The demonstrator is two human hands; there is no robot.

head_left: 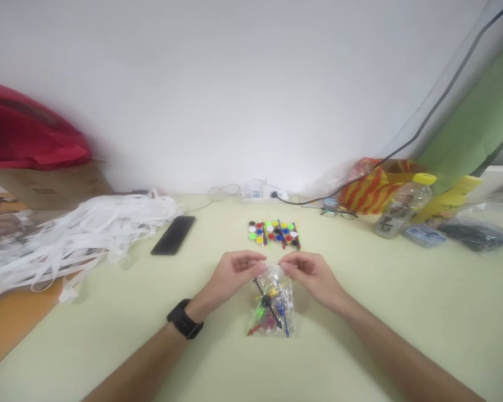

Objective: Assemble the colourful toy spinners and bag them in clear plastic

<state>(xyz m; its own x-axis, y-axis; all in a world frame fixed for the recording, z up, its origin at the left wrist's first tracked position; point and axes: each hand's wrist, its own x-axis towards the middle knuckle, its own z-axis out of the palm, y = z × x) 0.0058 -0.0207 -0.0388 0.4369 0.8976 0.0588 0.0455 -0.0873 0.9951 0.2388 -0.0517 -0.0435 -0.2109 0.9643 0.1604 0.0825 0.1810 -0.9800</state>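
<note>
Between my hands a clear plastic bag [291, 318] hangs or lies over the table, its top edge pinched at both corners. My left hand [238, 271], with a black watch [185, 319] on the wrist, grips the upper left corner between thumb and fingers. At the upper right corner my right hand [312, 274] pinches in the same way. Inside the bag show arrow-shaped plastic pieces, among them a black arrow [267, 302] and a blue arrow [282, 308], with red, green and yellow ones. Just beyond my hands lie more colourful round pieces and arrows [273, 231].
White straps [88, 229] are heaped at the left near a black phone [173, 235]. A cardboard box [54, 184] carries a red bag [29, 128]. Along the back sit a power strip [255, 192] and glasses [338, 213]. A bottle [402, 206] stands right, before a striped bag [360, 192].
</note>
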